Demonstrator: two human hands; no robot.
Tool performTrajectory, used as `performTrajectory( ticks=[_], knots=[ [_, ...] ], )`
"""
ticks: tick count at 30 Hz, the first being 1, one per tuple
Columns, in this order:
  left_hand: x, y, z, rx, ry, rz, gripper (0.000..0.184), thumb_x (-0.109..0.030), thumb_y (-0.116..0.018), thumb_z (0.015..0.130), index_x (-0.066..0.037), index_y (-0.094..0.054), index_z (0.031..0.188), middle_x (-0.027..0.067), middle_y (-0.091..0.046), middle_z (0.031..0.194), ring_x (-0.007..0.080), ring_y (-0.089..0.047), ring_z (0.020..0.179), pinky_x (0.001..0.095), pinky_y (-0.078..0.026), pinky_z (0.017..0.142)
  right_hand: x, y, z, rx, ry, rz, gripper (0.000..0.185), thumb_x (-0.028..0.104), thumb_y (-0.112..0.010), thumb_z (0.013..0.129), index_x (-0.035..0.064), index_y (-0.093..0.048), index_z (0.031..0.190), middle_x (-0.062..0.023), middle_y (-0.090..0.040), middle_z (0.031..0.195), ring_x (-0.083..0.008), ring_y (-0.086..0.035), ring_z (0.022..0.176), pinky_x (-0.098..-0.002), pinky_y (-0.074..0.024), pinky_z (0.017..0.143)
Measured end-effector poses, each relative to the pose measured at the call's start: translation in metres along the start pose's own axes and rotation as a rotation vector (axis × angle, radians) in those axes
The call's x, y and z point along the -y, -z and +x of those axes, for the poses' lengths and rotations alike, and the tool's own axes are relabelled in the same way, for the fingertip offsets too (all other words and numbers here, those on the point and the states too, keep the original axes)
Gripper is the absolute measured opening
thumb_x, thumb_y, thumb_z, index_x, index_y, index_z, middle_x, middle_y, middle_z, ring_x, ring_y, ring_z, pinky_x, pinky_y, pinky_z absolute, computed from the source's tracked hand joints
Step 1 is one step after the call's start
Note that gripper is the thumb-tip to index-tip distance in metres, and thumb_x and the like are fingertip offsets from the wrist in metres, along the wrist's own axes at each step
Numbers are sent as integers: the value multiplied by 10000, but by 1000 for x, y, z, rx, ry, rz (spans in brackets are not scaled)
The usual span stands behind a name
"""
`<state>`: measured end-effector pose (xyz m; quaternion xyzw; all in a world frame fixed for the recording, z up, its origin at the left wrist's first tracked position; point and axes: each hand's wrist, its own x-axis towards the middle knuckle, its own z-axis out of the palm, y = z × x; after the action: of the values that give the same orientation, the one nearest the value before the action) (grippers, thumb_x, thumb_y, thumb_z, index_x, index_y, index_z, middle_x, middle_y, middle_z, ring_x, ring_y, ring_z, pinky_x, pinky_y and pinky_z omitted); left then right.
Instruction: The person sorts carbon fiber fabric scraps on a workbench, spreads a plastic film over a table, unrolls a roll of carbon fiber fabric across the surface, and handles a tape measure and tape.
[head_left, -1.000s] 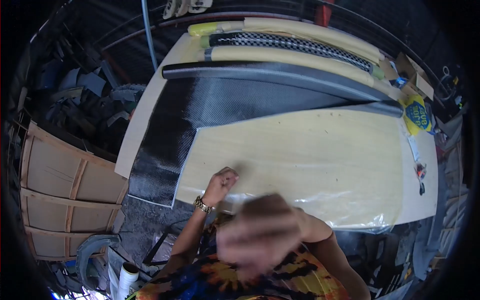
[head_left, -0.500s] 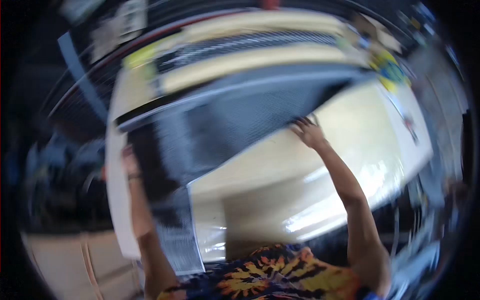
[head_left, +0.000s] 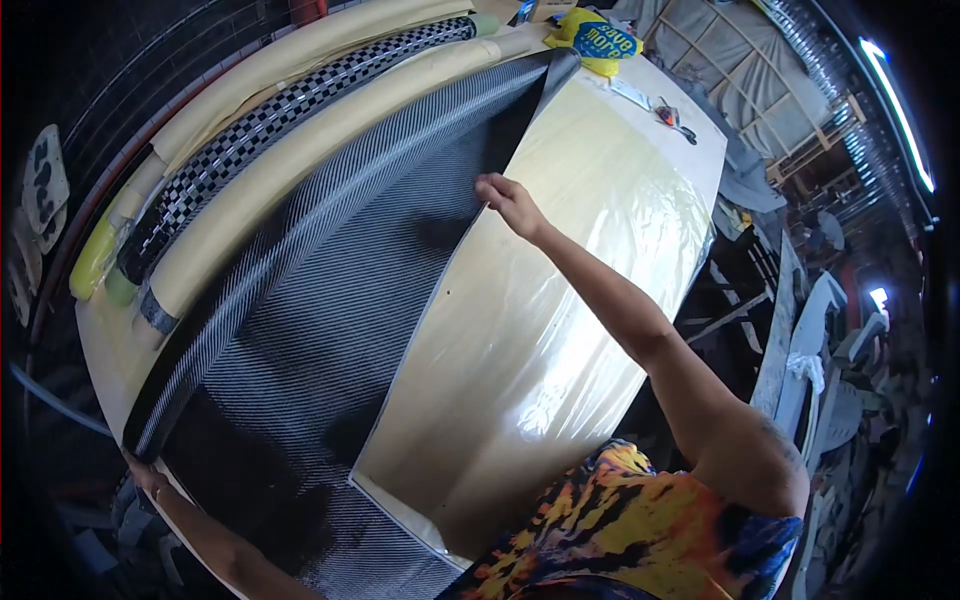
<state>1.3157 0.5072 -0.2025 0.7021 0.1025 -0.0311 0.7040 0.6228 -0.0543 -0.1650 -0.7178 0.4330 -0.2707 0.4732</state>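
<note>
The black sheet [head_left: 340, 290], a woven cloth with fine pale lines, lies spread on the table [head_left: 693, 100], and its far side runs into the black roll [head_left: 300, 215]. The right hand [head_left: 512, 207] is at the sheet's right edge, its fingers curled closed and pinching that edge. The left hand [head_left: 147, 478] is at the left end of the sheet, touching the near end of the black roll; its fingers are partly hidden, so whether it grips the roll cannot be told.

To the right of the sheet is a pale yellowish surface [head_left: 470, 360] under shiny clear plastic [head_left: 600, 250]. The sheet has a cut corner near the person's shirt [head_left: 640, 520], where a strip of it extends in front of the pale surface. Beyond the sheet, past the black roll, lie a cream roll [head_left: 260, 175], a checkered roll [head_left: 300, 105] and more cream material [head_left: 240, 85]. Past the sheet's far right end sit a yellow and blue bag [head_left: 600, 42] and, farther right, a small red and black item [head_left: 674, 120].
</note>
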Motion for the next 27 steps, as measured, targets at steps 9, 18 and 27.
performTrajectory(
  ticks=[9, 18, 27],
  knots=[
    [-93, 48, -172, 64, -469, 32, 453, -292, -446, 931, -21, -508, 1289, 163, -451, 1353, 284, -439, 1222, 421, -358, 1035, -22, 13, 97, -400, -344, 987, 668, 585, -381, 912, -17, -394, 1201, -166, -508, 1029, -301, -533, 953, -429, -466, 833],
    [-154, 145, -330, -42, -601, -369, 314, -198, -420, 955, -16, -637, 1092, 135, -638, 1038, 247, -613, 913, 375, -456, 791, 9, 9, 120, -293, -103, 1551, 889, 731, -113, 853, 75, -234, 1440, -157, -278, 1470, -379, -305, 1315, -544, -266, 1067],
    [-186, 178, -488, -43, -900, -277, 349, -298, -455, 958, -19, -653, 1027, 141, -625, 1088, 280, -601, 946, 397, -436, 852, 53, 9, 35, 49, 170, 1673, 834, 699, -227, 873, 71, -278, 1420, -119, -333, 1453, -325, -311, 1320, -483, -197, 1109]
  ],
)
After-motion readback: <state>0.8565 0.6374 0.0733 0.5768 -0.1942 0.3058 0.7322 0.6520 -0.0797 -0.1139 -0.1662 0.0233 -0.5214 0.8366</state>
